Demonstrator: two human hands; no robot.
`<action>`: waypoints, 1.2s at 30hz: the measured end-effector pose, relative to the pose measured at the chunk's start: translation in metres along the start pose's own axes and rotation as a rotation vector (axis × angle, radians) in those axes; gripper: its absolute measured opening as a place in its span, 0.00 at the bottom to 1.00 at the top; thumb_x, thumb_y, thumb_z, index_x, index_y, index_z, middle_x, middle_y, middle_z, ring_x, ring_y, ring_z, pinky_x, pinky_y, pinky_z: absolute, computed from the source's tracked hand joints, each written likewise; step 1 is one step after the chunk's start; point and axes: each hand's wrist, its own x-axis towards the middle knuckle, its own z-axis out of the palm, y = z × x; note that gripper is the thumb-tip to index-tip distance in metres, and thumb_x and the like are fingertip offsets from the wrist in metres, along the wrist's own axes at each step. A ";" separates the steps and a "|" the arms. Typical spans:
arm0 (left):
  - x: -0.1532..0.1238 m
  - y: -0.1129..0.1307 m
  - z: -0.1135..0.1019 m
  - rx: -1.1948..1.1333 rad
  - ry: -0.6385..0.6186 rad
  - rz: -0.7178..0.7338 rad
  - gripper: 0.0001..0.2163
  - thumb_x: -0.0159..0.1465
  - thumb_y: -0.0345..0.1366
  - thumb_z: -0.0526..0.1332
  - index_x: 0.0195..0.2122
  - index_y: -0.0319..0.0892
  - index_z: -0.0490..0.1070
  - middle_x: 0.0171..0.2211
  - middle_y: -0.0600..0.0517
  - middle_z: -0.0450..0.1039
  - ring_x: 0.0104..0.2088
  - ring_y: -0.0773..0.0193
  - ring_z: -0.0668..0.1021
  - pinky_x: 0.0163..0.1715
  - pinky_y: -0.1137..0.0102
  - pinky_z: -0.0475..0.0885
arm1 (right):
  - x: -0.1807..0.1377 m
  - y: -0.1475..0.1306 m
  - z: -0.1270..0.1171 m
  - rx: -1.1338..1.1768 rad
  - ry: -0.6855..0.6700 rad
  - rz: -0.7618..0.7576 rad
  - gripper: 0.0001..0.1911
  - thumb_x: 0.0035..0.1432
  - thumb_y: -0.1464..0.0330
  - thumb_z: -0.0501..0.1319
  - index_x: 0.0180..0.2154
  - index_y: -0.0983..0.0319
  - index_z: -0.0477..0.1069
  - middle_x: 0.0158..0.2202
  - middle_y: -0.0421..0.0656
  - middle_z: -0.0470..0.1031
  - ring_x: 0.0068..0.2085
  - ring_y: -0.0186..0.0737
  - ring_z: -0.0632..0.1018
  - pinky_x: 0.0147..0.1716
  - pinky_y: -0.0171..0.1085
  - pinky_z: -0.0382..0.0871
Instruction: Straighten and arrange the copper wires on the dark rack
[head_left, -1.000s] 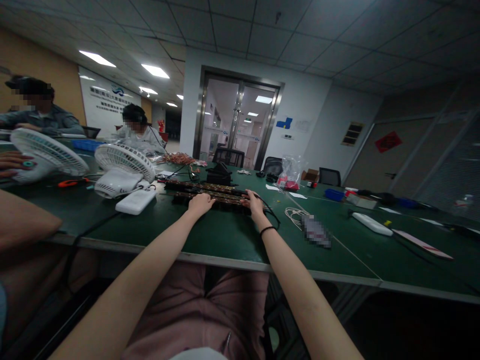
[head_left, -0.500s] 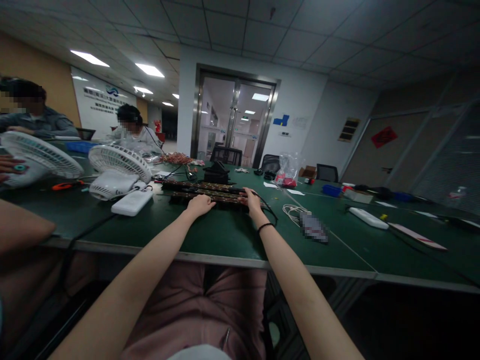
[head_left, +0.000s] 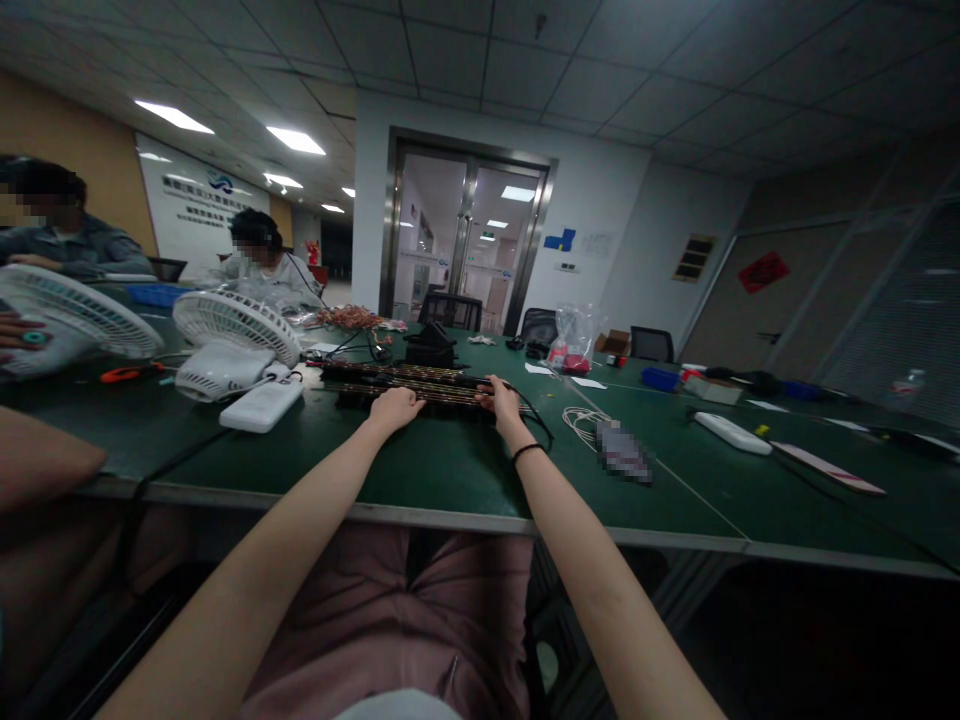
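A bundle of long dark strips with gold-coloured lines (head_left: 442,384) lies crosswise on the green table in front of me. My left hand (head_left: 395,407) is closed at its near edge, the thumb pointing right; the curled fingertips are hidden. At the bundle's right end, my right hand (head_left: 498,398) has its fingers bent around a black cable (head_left: 536,408), which loops down to the right onto the table. A black stand-like object (head_left: 430,347) sits just behind the strips.
To the left stand a white fan (head_left: 232,340) and a white power bank (head_left: 261,404), with another person's arm (head_left: 45,455) nearby. A blurred-out phone-like object (head_left: 622,450) with a pale cable lies right. Copper-coloured wires (head_left: 349,318) are heaped behind. The table's front edge (head_left: 450,520) runs before my lap.
The view has shifted very slightly. Both hands keep nearly the same place on the strips and cable, with only slight finger movement.
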 end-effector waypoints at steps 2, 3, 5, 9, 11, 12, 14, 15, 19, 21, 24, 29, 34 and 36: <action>0.001 0.000 0.000 0.004 -0.004 0.001 0.16 0.63 0.47 0.52 0.27 0.43 0.70 0.35 0.46 0.76 0.40 0.55 0.77 0.37 0.67 0.68 | -0.001 0.000 0.000 0.011 0.001 0.002 0.08 0.60 0.68 0.54 0.37 0.64 0.70 0.24 0.40 0.76 0.18 0.30 0.73 0.16 0.27 0.64; 0.001 0.000 0.001 0.007 -0.007 -0.001 0.16 0.63 0.47 0.52 0.28 0.43 0.71 0.36 0.46 0.76 0.40 0.55 0.77 0.37 0.67 0.69 | -0.001 0.000 0.000 0.014 0.003 0.002 0.08 0.60 0.68 0.54 0.37 0.64 0.70 0.24 0.40 0.76 0.18 0.30 0.73 0.16 0.27 0.64; 0.001 -0.001 0.001 0.014 -0.011 -0.006 0.16 0.63 0.47 0.52 0.28 0.43 0.71 0.36 0.45 0.76 0.41 0.55 0.77 0.37 0.67 0.69 | -0.001 0.000 0.001 0.013 0.010 -0.001 0.08 0.60 0.68 0.55 0.36 0.64 0.70 0.23 0.40 0.76 0.17 0.29 0.73 0.16 0.26 0.63; 0.003 -0.002 0.003 0.017 -0.009 -0.014 0.16 0.63 0.48 0.52 0.29 0.43 0.72 0.36 0.45 0.76 0.42 0.55 0.77 0.38 0.67 0.69 | -0.002 0.001 0.001 0.007 0.022 -0.017 0.09 0.60 0.68 0.55 0.36 0.65 0.71 0.24 0.40 0.76 0.17 0.29 0.72 0.15 0.26 0.62; 0.003 -0.003 0.004 0.015 -0.010 -0.008 0.16 0.62 0.48 0.52 0.29 0.43 0.71 0.36 0.45 0.76 0.41 0.55 0.77 0.38 0.67 0.69 | -0.001 0.001 0.001 0.008 0.021 -0.017 0.09 0.60 0.68 0.55 0.36 0.65 0.71 0.24 0.40 0.76 0.17 0.29 0.73 0.15 0.26 0.62; 0.004 -0.003 0.004 0.015 -0.011 -0.004 0.16 0.63 0.48 0.52 0.29 0.43 0.71 0.36 0.45 0.76 0.41 0.55 0.77 0.38 0.67 0.69 | -0.001 0.001 0.002 0.006 0.021 -0.014 0.08 0.60 0.68 0.55 0.36 0.65 0.71 0.24 0.40 0.76 0.17 0.29 0.73 0.15 0.26 0.63; 0.004 -0.004 0.005 0.013 -0.012 -0.005 0.16 0.63 0.48 0.52 0.28 0.43 0.71 0.36 0.45 0.76 0.40 0.54 0.77 0.37 0.66 0.69 | -0.002 0.001 0.002 0.003 0.023 -0.009 0.08 0.59 0.68 0.55 0.35 0.64 0.71 0.24 0.40 0.76 0.17 0.29 0.73 0.15 0.27 0.63; 0.004 -0.004 0.005 0.013 -0.013 -0.006 0.16 0.63 0.49 0.52 0.28 0.43 0.71 0.36 0.46 0.76 0.40 0.54 0.77 0.37 0.66 0.69 | -0.001 0.001 0.002 0.004 0.025 -0.008 0.08 0.59 0.68 0.56 0.34 0.64 0.71 0.24 0.40 0.76 0.17 0.29 0.72 0.15 0.27 0.63; 0.003 -0.003 0.003 0.008 -0.011 -0.008 0.16 0.63 0.48 0.51 0.28 0.43 0.70 0.36 0.46 0.76 0.40 0.55 0.77 0.37 0.66 0.69 | 0.000 0.001 0.001 0.012 0.018 -0.002 0.07 0.59 0.68 0.56 0.34 0.64 0.71 0.24 0.40 0.76 0.16 0.29 0.72 0.15 0.28 0.64; 0.002 -0.002 0.003 0.010 -0.007 0.000 0.16 0.63 0.48 0.51 0.28 0.43 0.70 0.36 0.46 0.76 0.40 0.55 0.77 0.37 0.66 0.69 | 0.000 0.002 0.001 0.011 0.015 -0.001 0.07 0.58 0.68 0.56 0.35 0.64 0.71 0.24 0.41 0.76 0.16 0.30 0.72 0.15 0.28 0.64; 0.001 -0.001 0.002 0.009 -0.007 0.007 0.16 0.63 0.47 0.52 0.28 0.43 0.71 0.36 0.45 0.76 0.41 0.54 0.77 0.38 0.66 0.69 | 0.001 0.001 0.001 0.010 0.017 0.001 0.08 0.58 0.68 0.56 0.35 0.64 0.71 0.24 0.41 0.76 0.17 0.31 0.73 0.15 0.28 0.64; 0.000 0.000 0.001 0.006 -0.012 0.007 0.15 0.63 0.47 0.52 0.29 0.43 0.71 0.36 0.45 0.76 0.41 0.54 0.77 0.38 0.66 0.69 | -0.002 -0.001 0.000 -0.009 0.005 0.001 0.08 0.59 0.68 0.56 0.35 0.64 0.71 0.27 0.42 0.77 0.17 0.30 0.73 0.15 0.28 0.64; 0.000 0.000 0.000 0.011 -0.024 0.005 0.15 0.63 0.46 0.53 0.29 0.43 0.71 0.36 0.45 0.76 0.40 0.55 0.77 0.38 0.66 0.69 | -0.004 -0.003 0.000 0.001 -0.005 0.002 0.07 0.59 0.68 0.56 0.34 0.64 0.71 0.25 0.41 0.77 0.17 0.31 0.73 0.15 0.28 0.65; 0.001 -0.001 0.001 0.022 -0.027 0.004 0.14 0.63 0.46 0.53 0.29 0.43 0.71 0.36 0.46 0.76 0.41 0.55 0.77 0.39 0.66 0.69 | -0.004 -0.003 0.000 0.012 -0.001 0.009 0.07 0.59 0.69 0.56 0.35 0.64 0.71 0.24 0.41 0.77 0.17 0.31 0.73 0.16 0.28 0.65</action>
